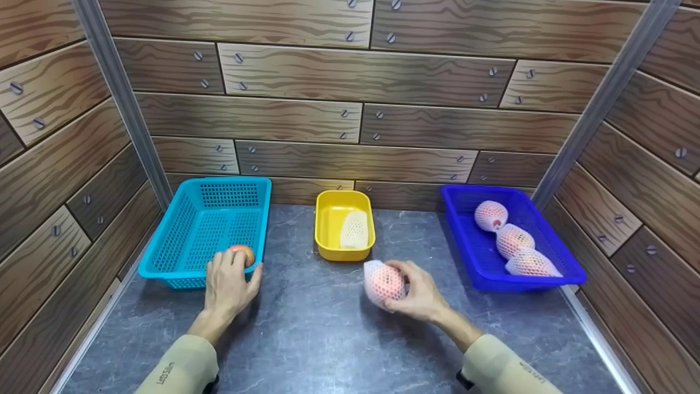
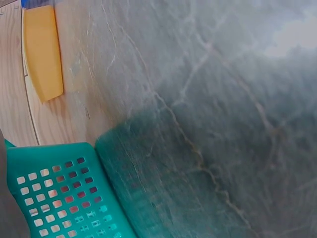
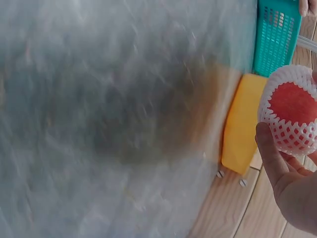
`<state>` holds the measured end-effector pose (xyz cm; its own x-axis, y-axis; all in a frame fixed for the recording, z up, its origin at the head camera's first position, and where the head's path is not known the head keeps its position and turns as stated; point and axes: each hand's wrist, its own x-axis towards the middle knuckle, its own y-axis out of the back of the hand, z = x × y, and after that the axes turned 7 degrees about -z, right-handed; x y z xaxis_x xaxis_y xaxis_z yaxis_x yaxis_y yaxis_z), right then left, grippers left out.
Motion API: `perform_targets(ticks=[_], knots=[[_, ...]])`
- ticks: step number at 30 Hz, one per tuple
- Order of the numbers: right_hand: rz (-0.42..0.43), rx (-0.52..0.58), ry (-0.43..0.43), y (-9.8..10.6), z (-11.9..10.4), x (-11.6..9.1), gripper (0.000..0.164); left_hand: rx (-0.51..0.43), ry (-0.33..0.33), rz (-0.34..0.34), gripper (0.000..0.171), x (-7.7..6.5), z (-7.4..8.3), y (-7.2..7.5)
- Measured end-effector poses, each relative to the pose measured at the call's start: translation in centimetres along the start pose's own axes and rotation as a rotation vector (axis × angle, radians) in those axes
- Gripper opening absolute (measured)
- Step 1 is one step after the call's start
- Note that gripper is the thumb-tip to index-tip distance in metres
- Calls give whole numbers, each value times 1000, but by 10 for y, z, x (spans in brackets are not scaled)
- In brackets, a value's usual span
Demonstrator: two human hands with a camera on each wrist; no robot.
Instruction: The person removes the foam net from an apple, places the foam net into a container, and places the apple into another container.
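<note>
Risk: apple [image 1: 243, 253] rolling off basket [image 1: 164, 241] rim, left hand [image 1: 228, 284] cupping loosely | right hand [image 1: 421, 293] gripping netted apple [image 1: 383, 282], net slipping

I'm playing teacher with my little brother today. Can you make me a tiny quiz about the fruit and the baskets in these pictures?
1. How many wrapped fruits lie in the dark blue basket?
2. True or false: the yellow tub holds an empty foam net.
3. What does the right hand hold? A) a bare fruit B) a fruit in a foam net C) nothing

Key:
1. Three.
2. True.
3. B. It grips the netted fruit over the table, while the left hand holds a bare fruit at the front rim of the teal basket.
</note>
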<state>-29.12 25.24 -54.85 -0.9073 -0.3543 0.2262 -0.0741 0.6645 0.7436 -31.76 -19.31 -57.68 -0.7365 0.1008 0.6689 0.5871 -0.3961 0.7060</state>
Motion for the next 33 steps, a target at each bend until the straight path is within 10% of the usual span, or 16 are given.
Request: perform_targets(ticks=[16,33], knots=[[-227,83,92,-29,6,-6,90,-8,14,-15,34,-1,-2,0],[-185,24,4,-44,-9,-15,112,-15,-63,73,38,-8,20,-6]])
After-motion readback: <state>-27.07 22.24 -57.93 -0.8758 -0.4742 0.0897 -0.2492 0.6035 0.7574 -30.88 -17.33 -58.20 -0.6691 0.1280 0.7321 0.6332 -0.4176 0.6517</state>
